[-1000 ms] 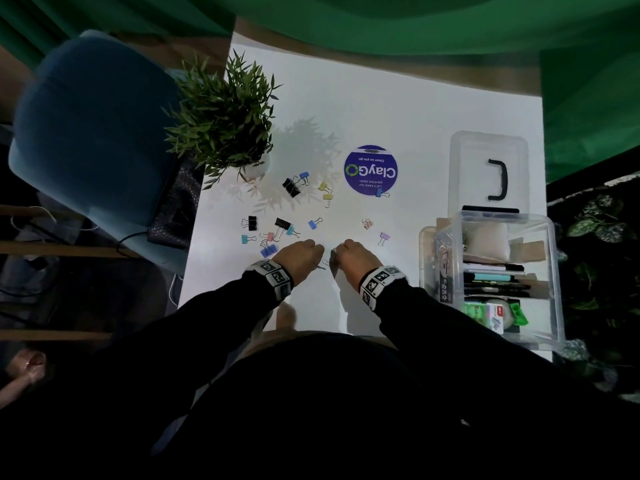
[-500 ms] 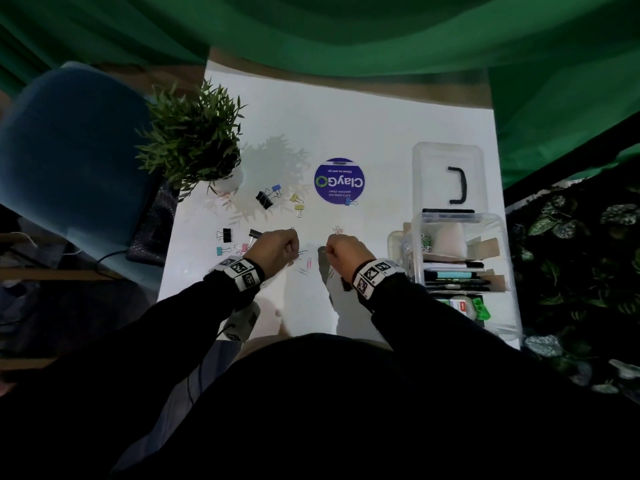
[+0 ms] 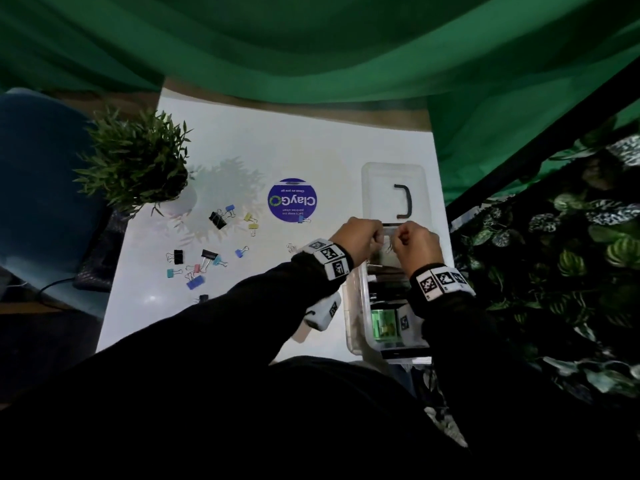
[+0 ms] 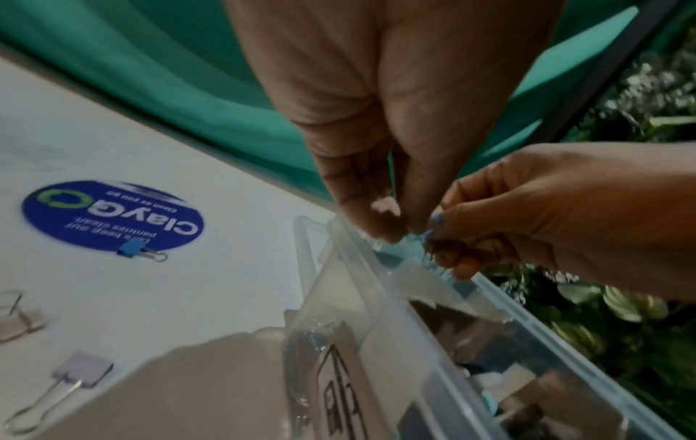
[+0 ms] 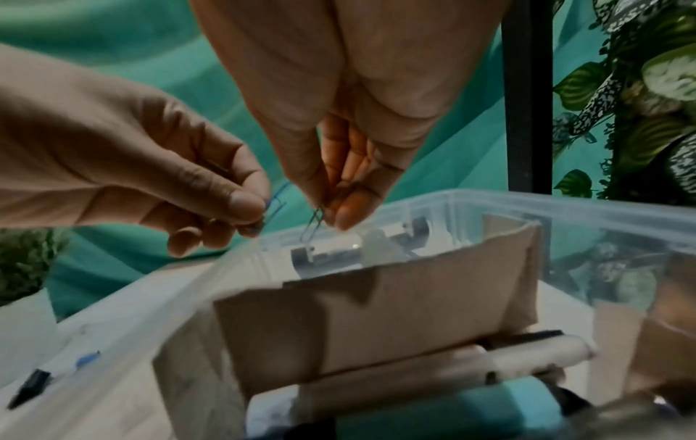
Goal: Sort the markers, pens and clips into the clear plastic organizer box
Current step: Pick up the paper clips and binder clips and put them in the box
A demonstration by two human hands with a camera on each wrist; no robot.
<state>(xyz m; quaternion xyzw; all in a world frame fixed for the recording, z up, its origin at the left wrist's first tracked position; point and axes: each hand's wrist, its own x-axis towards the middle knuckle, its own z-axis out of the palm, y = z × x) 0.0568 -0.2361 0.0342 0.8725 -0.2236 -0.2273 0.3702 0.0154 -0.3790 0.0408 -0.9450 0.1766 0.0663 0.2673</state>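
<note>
The clear organizer box (image 3: 352, 306) stands at the table's right edge with pens and a green item inside. Both hands hover over its far end, above a cardboard-walled compartment (image 5: 376, 312). My left hand (image 3: 379, 233) pinches a blue wire paper clip (image 5: 277, 199) between thumb and finger. Close beside it, my right hand (image 3: 393, 241) pinches a grey wire paper clip (image 5: 312, 224) that hangs down over the box's rim (image 5: 489, 199). Several coloured and black binder clips (image 3: 207, 258) lie scattered on the white table to the left. One blue binder clip (image 4: 132, 247) rests on the round sticker.
The box's clear lid (image 3: 374, 181) with a black handle lies flat just beyond the box. A purple round sticker (image 3: 292, 199) sits mid-table and a potted plant (image 3: 138, 168) at far left. A blue chair (image 3: 41, 188) stands left, leafy plants (image 3: 571, 254) right, green curtain behind.
Both hands have left the middle of the table and moved right and away, to above the box's far end, each carrying a paper clip.
</note>
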